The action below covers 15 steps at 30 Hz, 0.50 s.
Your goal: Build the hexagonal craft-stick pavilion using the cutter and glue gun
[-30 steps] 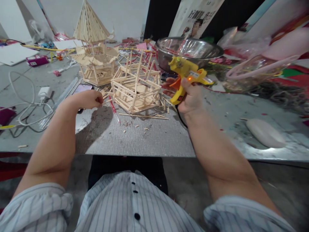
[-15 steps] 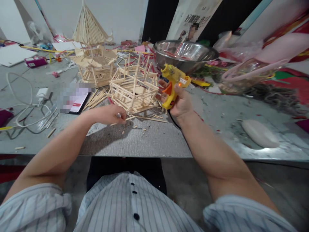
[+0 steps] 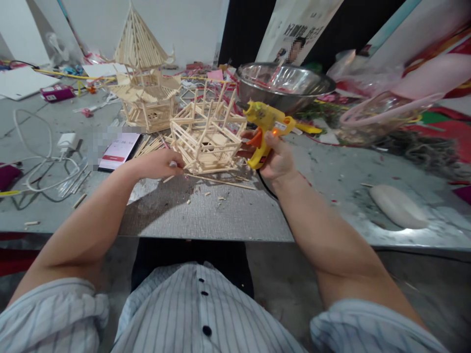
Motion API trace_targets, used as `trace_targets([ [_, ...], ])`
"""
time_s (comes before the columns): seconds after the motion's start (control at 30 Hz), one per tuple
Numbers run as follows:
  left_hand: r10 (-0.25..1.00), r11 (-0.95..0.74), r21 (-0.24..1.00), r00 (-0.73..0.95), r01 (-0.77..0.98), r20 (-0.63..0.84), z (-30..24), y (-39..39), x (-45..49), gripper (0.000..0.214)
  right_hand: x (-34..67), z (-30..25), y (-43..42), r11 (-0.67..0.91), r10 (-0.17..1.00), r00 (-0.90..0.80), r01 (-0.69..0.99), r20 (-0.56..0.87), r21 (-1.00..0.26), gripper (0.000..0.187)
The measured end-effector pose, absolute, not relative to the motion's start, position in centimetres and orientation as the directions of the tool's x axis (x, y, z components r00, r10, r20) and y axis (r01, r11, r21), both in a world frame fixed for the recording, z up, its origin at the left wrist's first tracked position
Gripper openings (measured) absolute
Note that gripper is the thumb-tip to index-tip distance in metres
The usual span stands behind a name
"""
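Note:
A six-sided frame of pale wooden sticks sits on the table in front of me, with several posts rising from it. My left hand is at its lower left corner, fingers curled in and closed on the sticks there; the fingertips are partly hidden. In my right hand is a yellow glue gun, held upright with an orange trigger and a lit orange light. Fingertips of that hand show beyond the gun, close against the frame's right side. Loose sticks lie along the frame's front edge.
Behind the frame stands a finished stick pavilion with a pointed roof. A phone and a white charger lie at left. A steel bowl and a pink-rimmed basket stand at right, near a white oval object.
The stick frame has turned slightly, showing a different side to me. My left hand has moved up and a little left, from the loose sticks to the frame's corner. The glue gun stays in my right hand.

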<state>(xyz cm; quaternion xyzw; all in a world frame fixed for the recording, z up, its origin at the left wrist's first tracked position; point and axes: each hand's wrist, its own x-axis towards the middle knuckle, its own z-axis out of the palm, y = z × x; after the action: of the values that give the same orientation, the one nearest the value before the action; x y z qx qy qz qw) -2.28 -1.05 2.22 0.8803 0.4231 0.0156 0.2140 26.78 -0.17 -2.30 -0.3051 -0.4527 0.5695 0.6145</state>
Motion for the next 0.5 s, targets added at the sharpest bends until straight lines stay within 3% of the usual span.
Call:
trace_targets([
  [0.2, 0.813, -0.488, 0.419, 0.573, 0.766, -0.101, 1.9, -0.1, -3.5, 0.025, 26.1, -2.2, -1.0, 0.186, 0.959, -0.13, -0.389, 0.254, -0.902, 0.039],
  [0.4, 0.763, -0.535, 0.502, 0.643, 0.68, -0.058, 1.6, 0.8, -4.5, 0.028, 25.8, -2.4, -1.5, 0.163, 0.953, -0.174, -0.392, 0.247, -0.906, 0.043],
  [0.5, 0.752, -0.562, 0.482, 0.658, 0.672, -0.04, 1.3, 1.4, -5.3, 0.03, 25.4, -2.1, -2.0, 0.157, 0.947, -0.21, -0.359, 0.243, -0.92, 0.041],
])
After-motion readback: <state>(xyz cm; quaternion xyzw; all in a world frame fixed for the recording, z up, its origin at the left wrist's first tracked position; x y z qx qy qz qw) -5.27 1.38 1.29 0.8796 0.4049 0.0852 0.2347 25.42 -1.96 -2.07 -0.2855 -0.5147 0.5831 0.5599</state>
